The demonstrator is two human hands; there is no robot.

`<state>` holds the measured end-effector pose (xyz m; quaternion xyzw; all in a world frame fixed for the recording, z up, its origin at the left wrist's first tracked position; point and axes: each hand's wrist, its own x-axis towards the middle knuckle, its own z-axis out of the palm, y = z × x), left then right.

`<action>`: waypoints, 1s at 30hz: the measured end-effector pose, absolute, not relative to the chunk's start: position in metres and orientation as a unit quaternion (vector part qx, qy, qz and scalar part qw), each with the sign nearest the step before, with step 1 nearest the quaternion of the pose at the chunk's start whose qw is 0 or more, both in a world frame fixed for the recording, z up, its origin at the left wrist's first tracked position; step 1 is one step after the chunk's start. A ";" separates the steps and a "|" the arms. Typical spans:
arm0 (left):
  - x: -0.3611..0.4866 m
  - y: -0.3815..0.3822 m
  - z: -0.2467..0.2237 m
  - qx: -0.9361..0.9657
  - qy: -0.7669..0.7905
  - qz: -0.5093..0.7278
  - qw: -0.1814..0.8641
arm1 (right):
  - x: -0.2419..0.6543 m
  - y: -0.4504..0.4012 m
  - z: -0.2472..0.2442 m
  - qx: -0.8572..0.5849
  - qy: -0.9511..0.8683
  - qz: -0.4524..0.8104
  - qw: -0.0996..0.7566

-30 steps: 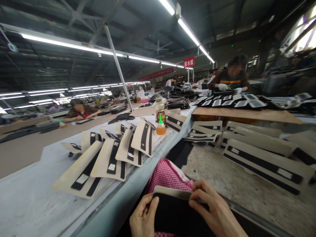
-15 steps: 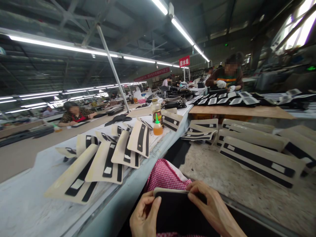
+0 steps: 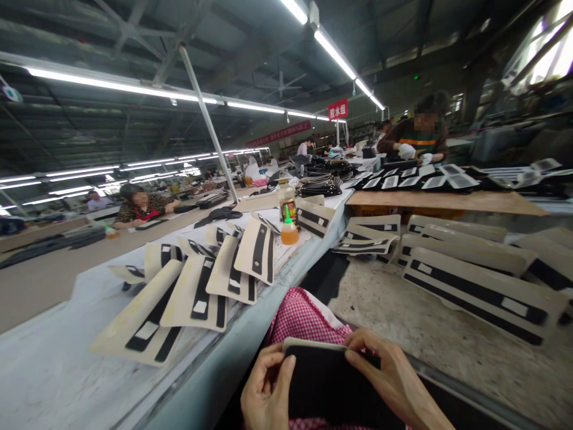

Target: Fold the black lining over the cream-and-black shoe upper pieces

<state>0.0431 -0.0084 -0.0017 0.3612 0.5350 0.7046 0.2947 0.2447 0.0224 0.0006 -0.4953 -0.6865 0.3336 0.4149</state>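
Black-faced panel (image 3: 331, 382) gripped by left hand (image 3: 266, 388) at its side and right hand (image 3: 389, 370) along its cream top edge.

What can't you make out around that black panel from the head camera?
Panel: lower end cut off by the head view's bottom edge.
Left hand, right hand: parts hidden behind the panel.
Jar label: too small to read in the head view.

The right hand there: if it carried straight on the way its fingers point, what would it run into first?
The black-faced panel: the right hand grips it by the top edge.
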 end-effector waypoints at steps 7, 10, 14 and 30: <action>0.042 -0.008 -0.002 0.341 0.520 0.717 0.315 | 0.245 0.019 0.005 -0.475 -0.685 0.352 0.425; 0.043 -0.010 0.001 0.338 0.513 0.718 0.327 | 0.245 0.020 0.003 -0.481 -0.683 0.358 0.418; 0.044 -0.011 0.006 0.342 0.499 0.721 0.337 | 0.247 0.021 -0.003 -0.491 -0.690 0.355 0.397; 0.039 -0.010 0.005 0.331 0.491 0.719 0.365 | 0.246 0.026 -0.018 -0.504 -0.700 0.336 0.378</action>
